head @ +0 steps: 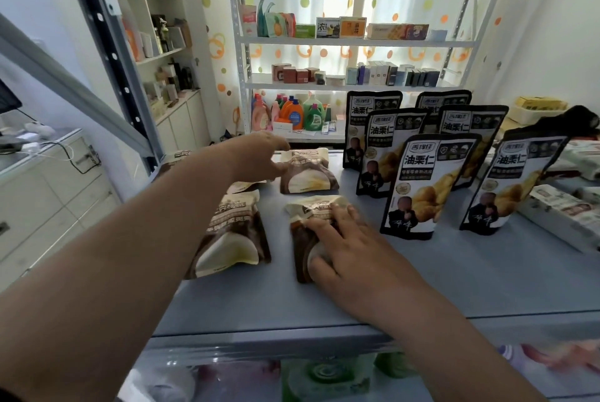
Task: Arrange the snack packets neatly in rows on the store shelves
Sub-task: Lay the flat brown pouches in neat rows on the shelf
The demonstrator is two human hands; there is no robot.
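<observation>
Several brown-and-cream snack packets lie flat on the blue shelf point(454, 278). My right hand point(341, 239) presses with straight fingers on the near right packet point(311, 207). A second packet point(233, 236) lies to its left, partly under my left forearm. My left hand point(259, 158) reaches to the back, fingers relaxed, touching the left edge of the far packet point(308, 174); another packet point(242, 186) peeks out under that hand. Several black chestnut pouches point(425, 184) stand upright in rows on the right.
White boxed goods point(565, 210) lie at the shelf's right end. A grey upright post point(110, 54) bounds the left side and the shelf above hangs low overhead. Behind stand other racks with boxes and detergent bottles point(292, 112). A lower shelf holds packets.
</observation>
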